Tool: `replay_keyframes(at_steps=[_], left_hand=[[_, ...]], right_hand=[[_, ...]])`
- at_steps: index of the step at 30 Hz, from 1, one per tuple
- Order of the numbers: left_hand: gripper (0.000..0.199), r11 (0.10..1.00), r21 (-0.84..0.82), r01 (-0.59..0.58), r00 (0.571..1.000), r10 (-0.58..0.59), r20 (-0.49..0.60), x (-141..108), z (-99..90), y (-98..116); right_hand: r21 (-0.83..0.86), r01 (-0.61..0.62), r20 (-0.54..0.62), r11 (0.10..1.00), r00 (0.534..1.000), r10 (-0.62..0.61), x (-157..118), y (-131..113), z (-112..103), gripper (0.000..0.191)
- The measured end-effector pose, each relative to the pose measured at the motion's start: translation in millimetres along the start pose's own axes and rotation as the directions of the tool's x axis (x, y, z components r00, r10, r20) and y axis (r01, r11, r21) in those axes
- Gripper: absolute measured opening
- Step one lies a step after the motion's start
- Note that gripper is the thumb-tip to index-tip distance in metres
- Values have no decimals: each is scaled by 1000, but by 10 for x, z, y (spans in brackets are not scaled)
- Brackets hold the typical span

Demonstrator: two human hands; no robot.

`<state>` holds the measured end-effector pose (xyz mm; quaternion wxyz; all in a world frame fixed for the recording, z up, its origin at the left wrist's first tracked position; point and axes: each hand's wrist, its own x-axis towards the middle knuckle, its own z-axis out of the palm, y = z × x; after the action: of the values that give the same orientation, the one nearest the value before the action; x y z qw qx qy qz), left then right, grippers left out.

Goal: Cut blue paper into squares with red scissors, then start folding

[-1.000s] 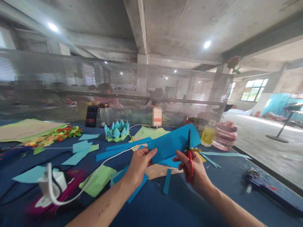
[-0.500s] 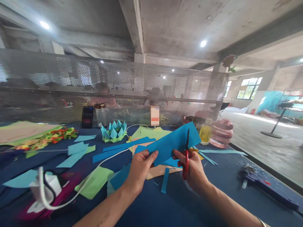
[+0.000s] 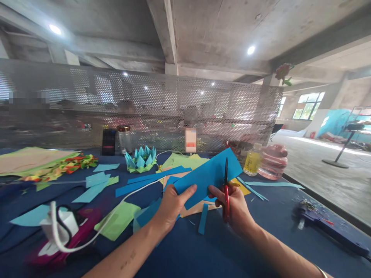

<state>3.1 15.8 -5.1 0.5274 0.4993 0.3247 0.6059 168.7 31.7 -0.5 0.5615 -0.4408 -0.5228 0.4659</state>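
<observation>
My left hand (image 3: 174, 204) pinches the lower left end of a blue paper sheet (image 3: 203, 173), thumb on its face. My right hand (image 3: 236, 204) grips red-handled scissors (image 3: 226, 200), whose dark blade lies upright across the sheet's face near its right end. The right fingertips touch the sheet's lower edge. Whether the blades are apart I cannot make out. Below the sheet lie peach paper (image 3: 199, 207) and a short blue strip (image 3: 203, 219). Longer blue strips (image 3: 145, 183) rest to the left.
A folded blue-green paper crown (image 3: 141, 160) stands behind. At right are a yellow bottle (image 3: 252, 160), a pink jug (image 3: 273, 162) and a glue gun (image 3: 330, 227). A white cable (image 3: 116, 210) runs to a power strip (image 3: 66, 239) at left. A perforated screen (image 3: 162, 112) borders the back.
The blue sheet has shifted slightly left and down with my left hand. The scissors have moved a little left along the sheet, and the view has turned slightly.
</observation>
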Motion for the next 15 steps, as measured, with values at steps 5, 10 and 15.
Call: replay_keyframes(at_steps=[5, 10, 15], left_hand=[[21, 999, 50, -18, 999, 21, -49, 9, 21, -16], [27, 1000, -17, 17, 1000, -17, -20, 33, 9, -8], [22, 999, -37, 34, 991, -38, -131, 140, -142, 75]], right_hand=[[5, 14, 4, 1000, 1000, -14, -19, 41, 4, 41], [-11, -30, 8, 999, 1000, 30, -35, 13, 20, 38], [110, -73, 74, 991, 995, 65, -49, -70, 57, 41]])
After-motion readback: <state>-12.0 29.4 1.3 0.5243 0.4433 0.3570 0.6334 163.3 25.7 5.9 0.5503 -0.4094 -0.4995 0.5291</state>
